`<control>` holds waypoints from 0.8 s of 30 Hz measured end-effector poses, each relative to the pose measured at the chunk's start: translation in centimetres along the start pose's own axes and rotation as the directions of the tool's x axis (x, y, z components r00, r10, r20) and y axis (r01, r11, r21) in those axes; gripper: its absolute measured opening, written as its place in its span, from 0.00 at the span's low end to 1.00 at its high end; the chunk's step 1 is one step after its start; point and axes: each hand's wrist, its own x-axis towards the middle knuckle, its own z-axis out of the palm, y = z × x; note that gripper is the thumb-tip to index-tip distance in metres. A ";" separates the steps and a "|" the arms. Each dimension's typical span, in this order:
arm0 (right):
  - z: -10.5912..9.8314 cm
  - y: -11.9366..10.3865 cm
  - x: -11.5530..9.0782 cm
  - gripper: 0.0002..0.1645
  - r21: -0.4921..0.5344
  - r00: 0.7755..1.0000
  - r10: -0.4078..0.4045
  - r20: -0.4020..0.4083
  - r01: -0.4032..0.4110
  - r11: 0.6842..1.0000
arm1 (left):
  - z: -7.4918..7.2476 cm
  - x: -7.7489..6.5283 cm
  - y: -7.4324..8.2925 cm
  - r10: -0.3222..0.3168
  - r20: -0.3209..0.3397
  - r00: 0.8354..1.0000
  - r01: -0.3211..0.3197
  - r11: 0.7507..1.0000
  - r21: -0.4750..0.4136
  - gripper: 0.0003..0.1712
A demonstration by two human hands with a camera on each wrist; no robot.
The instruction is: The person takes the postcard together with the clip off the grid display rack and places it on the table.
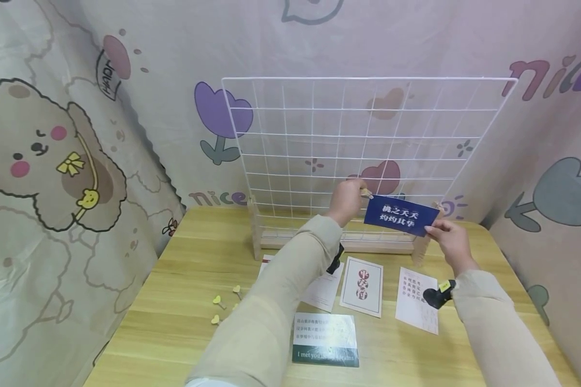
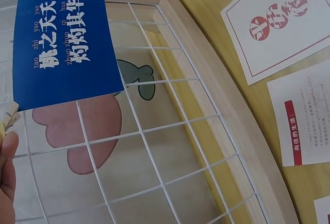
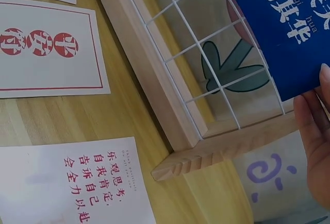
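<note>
A blue card (image 1: 401, 215) with white Chinese characters is held up in front of the lower part of a white wire grid (image 1: 314, 145). My left hand (image 1: 347, 201) pinches a small wooden clothespin (image 2: 11, 113) with a yellow end at the card's upper left corner. At the lower right corner, my right hand (image 1: 449, 242) grips the card between thumb and fingers. In the right wrist view, the thumb lies on the card's front (image 3: 294, 74) and the other fingers pass behind it.
The grid stands in a wooden base (image 1: 382, 245) on a wood-grain table (image 1: 174, 279). Before it lie a red-lettered card (image 1: 361, 287), a pale card (image 1: 416, 301), a green-and-white card (image 1: 325, 339) and a card partly under my left arm. Several yellow heart clothespins (image 1: 217, 301) lie at left.
</note>
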 end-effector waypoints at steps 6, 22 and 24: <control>-1.6 5.7 2.2 0.17 -0.098 0.995 -0.051 -0.090 0.042 0.994 | -0.2 -1.3 -0.2 -0.034 -0.027 0.999 0.029 0.981 -0.191 0.12; -0.1 8.4 -1.0 0.22 -0.092 0.981 -0.082 -0.176 0.067 0.994 | 0.3 -4.9 -1.5 -0.161 -0.006 0.987 0.137 0.856 -0.499 0.08; 0.0 8.5 -1.3 0.22 -0.090 0.981 -0.089 -0.175 0.074 0.993 | 0.4 -5.3 -1.7 -0.160 -0.015 0.987 0.132 0.857 -0.499 0.08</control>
